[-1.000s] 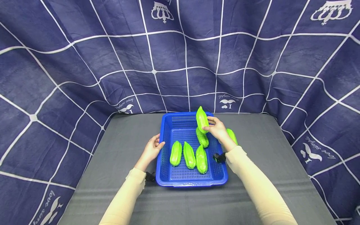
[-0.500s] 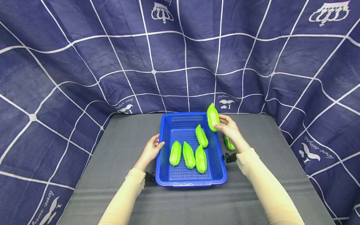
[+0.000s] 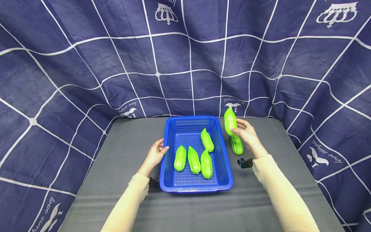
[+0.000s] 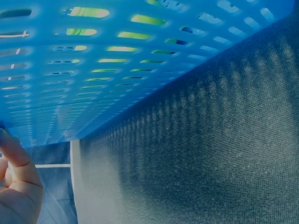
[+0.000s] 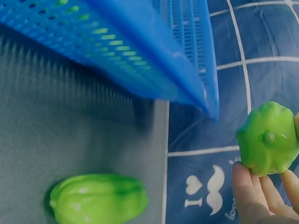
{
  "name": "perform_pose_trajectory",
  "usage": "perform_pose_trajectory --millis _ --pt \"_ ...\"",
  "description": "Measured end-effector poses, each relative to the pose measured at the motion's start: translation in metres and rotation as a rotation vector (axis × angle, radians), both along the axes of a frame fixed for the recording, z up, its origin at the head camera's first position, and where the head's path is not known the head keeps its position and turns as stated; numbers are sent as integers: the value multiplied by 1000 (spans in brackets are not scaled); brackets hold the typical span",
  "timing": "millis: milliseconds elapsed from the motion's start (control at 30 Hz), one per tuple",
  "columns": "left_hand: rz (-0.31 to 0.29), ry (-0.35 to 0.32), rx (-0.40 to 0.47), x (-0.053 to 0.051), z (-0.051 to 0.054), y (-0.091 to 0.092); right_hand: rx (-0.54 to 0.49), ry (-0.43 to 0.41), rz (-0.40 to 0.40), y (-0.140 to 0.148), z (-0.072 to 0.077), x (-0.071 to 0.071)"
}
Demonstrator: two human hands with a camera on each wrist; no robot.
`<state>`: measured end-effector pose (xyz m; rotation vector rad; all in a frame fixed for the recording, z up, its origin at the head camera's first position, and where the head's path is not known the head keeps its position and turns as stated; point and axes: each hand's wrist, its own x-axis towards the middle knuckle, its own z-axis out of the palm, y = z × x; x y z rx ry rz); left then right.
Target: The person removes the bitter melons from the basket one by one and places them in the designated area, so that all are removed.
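Observation:
A blue basket (image 3: 197, 189) on the grey table holds several green ridged vegetables (image 3: 180, 158). My left hand (image 3: 156, 152) grips its left rim, thumb over the edge; in the left wrist view the basket wall (image 4: 112, 93) fills the top, the hand (image 4: 19, 186) at the lower left. Right of the basket, my right hand (image 3: 246, 132) holds a green vegetable (image 3: 230, 121) upright above the table. In the right wrist view that vegetable (image 5: 268, 139) is end-on in the fingers of the hand (image 5: 264, 198). Another vegetable (image 3: 236, 145) lies on the table beneath it.
The grey table (image 3: 130, 206) extends around the basket. Behind it and at both sides hangs a dark blue curtain (image 3: 185, 58) with white lines. Dark wrist devices show near the left wrist and the right wrist.
My right hand has carried its vegetable from above the basket's far right part, over the right rim, to beyond it. The left hand has stayed on the rim.

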<state>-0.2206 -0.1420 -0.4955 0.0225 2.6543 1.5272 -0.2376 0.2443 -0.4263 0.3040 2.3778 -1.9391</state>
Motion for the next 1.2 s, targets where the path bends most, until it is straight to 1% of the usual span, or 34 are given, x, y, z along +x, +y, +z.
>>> perform_pose_trajectory --millis 167,433,667,733,900,967,1200 --pt "-4 -2 5 -1 0 0 49 -11 -19 12 -3 3" --pt "-8 19 5 -2 0 -1 125 -39 -64 31 -10 8" --pt "-3 -1 3 -2 -1 -1 157 -60 -82 46 -20 15" --pt "-3 4 -2 -2 -2 -1 173 -71 -87 49 -23 16" --pt "-9 27 7 -1 -2 -1 182 -93 -97 56 -31 17" --pt "-7 29 16 -1 -2 -1 181 -99 -100 57 -35 17" --pt "-2 27 1 -1 -2 0 225 -144 -106 64 -51 19"
